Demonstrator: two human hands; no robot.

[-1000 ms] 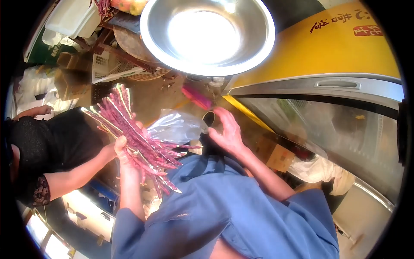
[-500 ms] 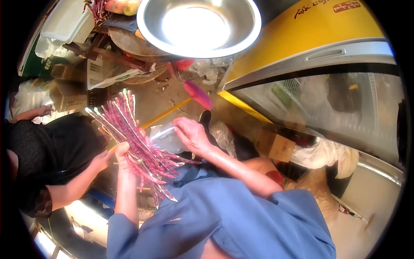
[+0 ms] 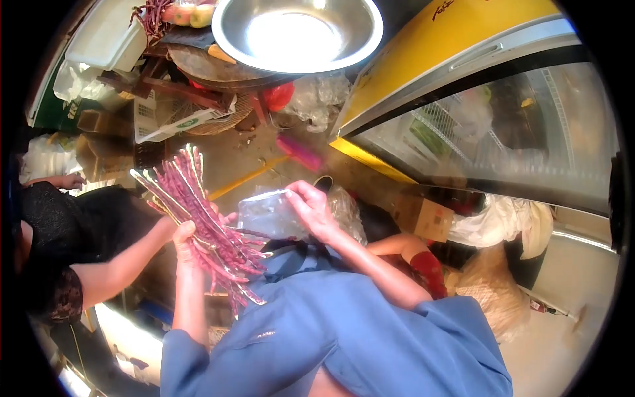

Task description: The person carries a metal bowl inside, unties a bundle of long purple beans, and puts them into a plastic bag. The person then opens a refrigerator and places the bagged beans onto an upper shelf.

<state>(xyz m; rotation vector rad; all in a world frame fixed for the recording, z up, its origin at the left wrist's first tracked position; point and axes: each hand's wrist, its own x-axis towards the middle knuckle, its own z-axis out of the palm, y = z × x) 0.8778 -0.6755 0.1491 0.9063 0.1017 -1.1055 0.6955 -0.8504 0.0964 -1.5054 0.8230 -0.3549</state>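
From where I stand, the biggest thing here is the yellow cooler point(image 3: 403, 56) with its glass front, on the person's right. Next comes the person's loose blue garment point(image 3: 344, 324), then somebody in black point(image 3: 99, 225) close by on the left. The shiny metal basin point(image 3: 297, 67) sits out in front, a bright glare in its bowl.

The bunch of long beans point(image 3: 198, 208) is up in the air, just in front of the garment and towards its left side. They're slender and a bit wrinkled, purple-red streaked with pale green and cream. The far ends fan out loosely, and the near ends splay in uneven tips.

Beside them hangs a clear plastic bag point(image 3: 264, 215), thin and crinkled, its upper edge catching the light. Beyond it lies the pink broom head point(image 3: 301, 153), on a yellow handle.

The left hand point(image 3: 186, 248) is wrapped round the beans, thumb pressed over them. The right hand point(image 3: 312, 210) has its thumb and fingertips pinched together on the bag's edge, the other fingers curled.
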